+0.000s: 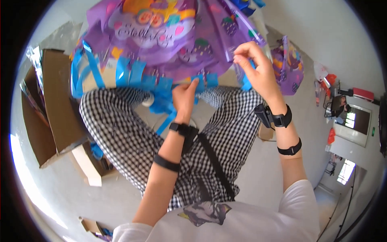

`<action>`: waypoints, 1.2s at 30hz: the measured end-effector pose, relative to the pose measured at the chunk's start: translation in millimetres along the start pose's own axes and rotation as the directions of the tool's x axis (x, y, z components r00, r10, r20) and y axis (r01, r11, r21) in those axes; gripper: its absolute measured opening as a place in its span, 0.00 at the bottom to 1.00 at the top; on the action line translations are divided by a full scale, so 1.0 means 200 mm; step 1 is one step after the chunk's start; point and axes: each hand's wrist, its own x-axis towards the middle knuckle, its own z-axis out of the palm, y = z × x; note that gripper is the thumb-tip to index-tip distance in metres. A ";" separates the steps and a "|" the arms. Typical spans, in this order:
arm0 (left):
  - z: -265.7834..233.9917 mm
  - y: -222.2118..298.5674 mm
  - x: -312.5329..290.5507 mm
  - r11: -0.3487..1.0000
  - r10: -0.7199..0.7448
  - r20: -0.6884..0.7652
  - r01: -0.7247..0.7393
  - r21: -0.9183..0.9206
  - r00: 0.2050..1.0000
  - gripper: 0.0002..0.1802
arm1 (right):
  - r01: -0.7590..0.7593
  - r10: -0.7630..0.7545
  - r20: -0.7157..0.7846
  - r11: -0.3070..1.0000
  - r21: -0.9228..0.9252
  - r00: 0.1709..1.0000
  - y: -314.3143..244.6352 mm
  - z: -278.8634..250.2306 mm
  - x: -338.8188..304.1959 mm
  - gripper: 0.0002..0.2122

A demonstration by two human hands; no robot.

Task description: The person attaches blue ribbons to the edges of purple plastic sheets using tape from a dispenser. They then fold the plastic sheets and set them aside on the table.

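Note:
A purple printed plastic sheet with cartoon fruit and lettering spreads over the work surface before me. Along its near edge runs a row of shiny blue strips, some hanging down over the front. My left hand is closed at this edge, thumb up against the strips; its curled fingers hide what they grip. Further right and higher, my right hand pinches thumb and forefinger together beside the sheet's right part. Whatever lies between those fingertips is too small to make out. Loose blue strips dangle between my knees.
An open brown cardboard box stands on the floor to the left, with a smaller box nearer me. Another purple printed piece hangs at the right. Far right are a door and red bags.

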 end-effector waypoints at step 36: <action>-0.01 0.06 -0.03 0.976 -0.192 0.000 0.191 0.102 0.981 0.23 | 0.652 -0.062 0.811 0.631 -0.420 0.582 0.19 0.49 0.18 0.19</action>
